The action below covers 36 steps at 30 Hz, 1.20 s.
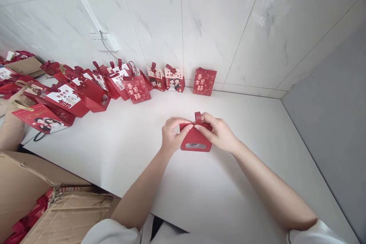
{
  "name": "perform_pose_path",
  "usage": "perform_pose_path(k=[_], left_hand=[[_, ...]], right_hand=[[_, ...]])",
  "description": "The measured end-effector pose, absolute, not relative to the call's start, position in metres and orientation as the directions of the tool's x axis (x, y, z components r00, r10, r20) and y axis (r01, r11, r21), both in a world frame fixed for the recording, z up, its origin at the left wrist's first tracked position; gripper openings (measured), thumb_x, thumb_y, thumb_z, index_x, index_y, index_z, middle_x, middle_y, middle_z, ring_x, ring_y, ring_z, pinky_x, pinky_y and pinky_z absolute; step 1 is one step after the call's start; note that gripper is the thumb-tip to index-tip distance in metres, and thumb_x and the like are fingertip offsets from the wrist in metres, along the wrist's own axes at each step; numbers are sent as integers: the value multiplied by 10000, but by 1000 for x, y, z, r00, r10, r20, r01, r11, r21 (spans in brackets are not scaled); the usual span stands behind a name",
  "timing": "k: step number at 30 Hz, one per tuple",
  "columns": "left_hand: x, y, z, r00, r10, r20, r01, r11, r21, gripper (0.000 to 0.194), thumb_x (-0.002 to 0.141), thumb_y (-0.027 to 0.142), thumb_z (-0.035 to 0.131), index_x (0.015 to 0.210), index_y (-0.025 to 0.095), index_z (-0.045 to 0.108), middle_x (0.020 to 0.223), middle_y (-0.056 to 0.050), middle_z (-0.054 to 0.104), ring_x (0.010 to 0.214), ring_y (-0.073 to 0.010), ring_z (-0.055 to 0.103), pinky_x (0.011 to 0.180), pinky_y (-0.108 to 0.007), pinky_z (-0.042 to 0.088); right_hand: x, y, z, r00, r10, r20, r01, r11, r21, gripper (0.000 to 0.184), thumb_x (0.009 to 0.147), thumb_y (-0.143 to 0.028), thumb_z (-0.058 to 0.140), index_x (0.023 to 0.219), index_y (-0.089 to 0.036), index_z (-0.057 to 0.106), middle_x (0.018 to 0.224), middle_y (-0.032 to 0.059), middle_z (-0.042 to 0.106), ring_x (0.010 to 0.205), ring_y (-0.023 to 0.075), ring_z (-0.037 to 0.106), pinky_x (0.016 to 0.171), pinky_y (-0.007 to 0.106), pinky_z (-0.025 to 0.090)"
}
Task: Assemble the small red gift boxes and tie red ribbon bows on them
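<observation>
A small red gift box (188,139) with a cut-out window near its base stands upright on the white table. A red ribbon loop (198,117) rises from its top edge. My left hand (174,131) pinches the top edge at the left, thumb in front and fingers behind. On the right, my right hand (219,131) does the same beside the loop. Both thumbs lie close together on the box's front. The box's far side is hidden from me.
One red patterned box (204,82) stands against the tiled wall. Several red and white gift boxes (64,99) crowd the left, where another person's arm (13,126) reaches in. A cardboard carton (71,213) with red items sits at lower left. A grey panel (328,84) borders the right.
</observation>
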State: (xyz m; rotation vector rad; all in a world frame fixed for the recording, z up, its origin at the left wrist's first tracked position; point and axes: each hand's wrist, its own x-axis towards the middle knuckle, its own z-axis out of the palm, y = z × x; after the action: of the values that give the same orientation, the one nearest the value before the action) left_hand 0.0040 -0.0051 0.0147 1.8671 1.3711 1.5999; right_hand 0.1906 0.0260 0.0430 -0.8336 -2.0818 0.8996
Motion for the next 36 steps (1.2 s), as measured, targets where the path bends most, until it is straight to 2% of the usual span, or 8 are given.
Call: perform_pose_path(k=[3, 10, 14, 18, 21, 27, 31, 36], left_hand=[[6, -5, 14, -75, 806, 587, 456, -496, 739, 60, 851, 281, 647, 866, 244, 692, 903, -12, 730, 887, -193, 679, 987, -434, 438], [10, -7, 13, -46, 753, 656, 497, -552, 670, 148, 932, 245, 525, 940, 241, 673, 973, 5, 748, 1046, -212, 681, 1192, -521, 164], [0, -6, 11, -53, 819, 571, 320, -528, 787, 270, 979, 298, 417, 1122, 219, 631, 1110, -68, 714, 1152, -220, 622, 1105, -486, 354], [-22, 1, 10, 0, 862, 507, 252, -491, 834, 199, 894, 327, 585, 1001, 197, 691, 1031, -89, 720, 1006, -230, 668, 902, -391, 509], [-31, 6, 9, -24, 871, 490, 242, -471, 848, 154, 852, 303, 645, 947, 198, 704, 957, -72, 726, 935, -219, 677, 866, -370, 517], [-29, 4, 10, 25, 894, 447, 238, -439, 866, 138, 855, 294, 637, 918, 192, 704, 913, -66, 714, 876, -201, 663, 804, -334, 510], [-31, -2, 20, 95, 885, 456, 262, -464, 846, 135, 877, 280, 605, 844, 186, 697, 843, -56, 694, 791, -181, 636, 740, -320, 481], [-24, -11, 32, 138, 860, 491, 333, -507, 795, 171, 887, 318, 576, 821, 188, 664, 827, -56, 694, 805, -189, 638, 761, -335, 480]], right_hand=[[190, 26, 43, -533, 766, 358, 274, 557, -784, 111, 946, -339, 484, 905, -241, 517, 766, -12, 632, 595, 123, 542, 561, 244, 426], [189, 26, 43, -542, 764, 349, 253, 545, -800, 104, 952, -331, 480, 945, -240, 531, 796, -6, 644, 630, 127, 577, 593, 249, 456], [195, 28, 48, -559, 752, 349, 154, 508, -848, 193, 925, -345, 538, 1085, -259, 473, 1018, 39, 675, 842, 171, 663, 702, 290, 525], [215, 35, 57, -557, 765, 322, 123, 460, -879, 252, 875, -383, 617, 1000, -250, 443, 1137, 73, 655, 950, 207, 672, 738, 338, 560], [230, 41, 63, -602, 747, 282, 200, 483, -853, 211, 866, -404, 622, 893, -226, 511, 1036, 67, 675, 900, 206, 669, 750, 357, 566], [234, 45, 62, -621, 758, 200, 295, 462, -836, 181, 906, -392, 563, 902, -221, 623, 893, 32, 699, 796, 167, 647, 708, 299, 527], [228, 42, 61, -604, 742, 291, 350, 575, -740, 157, 927, -306, 524, 862, -220, 639, 822, 18, 693, 695, 147, 601, 588, 265, 449], [220, 35, 63, -648, 668, 366, 301, 667, -682, 155, 925, -284, 539, 838, -221, 652, 794, 13, 684, 733, 156, 600, 742, 304, 448]])
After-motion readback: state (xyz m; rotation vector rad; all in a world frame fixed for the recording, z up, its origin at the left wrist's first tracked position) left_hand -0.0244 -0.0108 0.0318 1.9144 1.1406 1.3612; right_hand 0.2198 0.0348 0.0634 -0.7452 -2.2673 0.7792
